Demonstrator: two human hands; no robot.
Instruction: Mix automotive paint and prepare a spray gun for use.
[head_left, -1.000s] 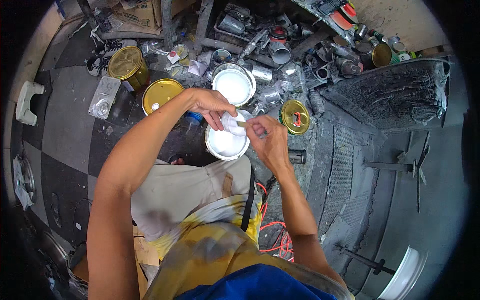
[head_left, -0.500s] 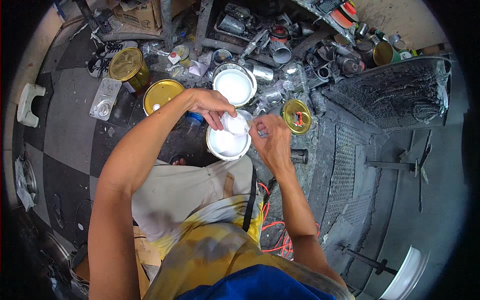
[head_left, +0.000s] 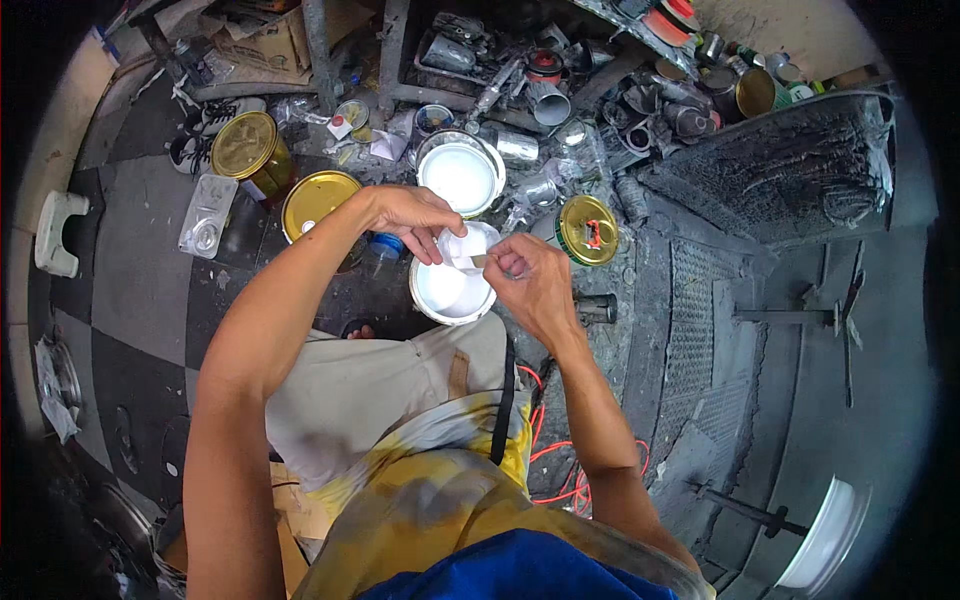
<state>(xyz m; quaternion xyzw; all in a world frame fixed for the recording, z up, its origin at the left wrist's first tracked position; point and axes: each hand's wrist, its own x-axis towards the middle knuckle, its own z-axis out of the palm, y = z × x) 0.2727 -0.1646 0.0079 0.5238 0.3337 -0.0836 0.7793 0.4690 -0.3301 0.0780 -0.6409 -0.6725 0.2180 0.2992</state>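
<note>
My left hand (head_left: 415, 215) is closed around a small see-through plastic cup (head_left: 475, 236) with white liquid in it. The cup hangs over the near white bucket (head_left: 452, 308), which holds white paint. Fingers of my right hand (head_left: 537, 278) are pinched at the cup's near right side, on what looks like a thin flat strip (head_left: 477, 261) reaching into the cup. Its exact kind is too small to make out. Just beyond the cup stands a second white bucket (head_left: 462, 172) of white liquid.
Gold-lidded cans (head_left: 318, 203) stand to the left, and another gold-topped can (head_left: 588, 230) is right of my right hand. A dark metal cylinder (head_left: 597, 308) lies nearby. Messy cans and tins (head_left: 548, 103) crowd the far side. An orange cable (head_left: 575, 485) runs at my right.
The cup has turned so that more of its inside shows. My right hand has shifted slightly left, with the strip now across the cup. The whole view has moved a little.
</note>
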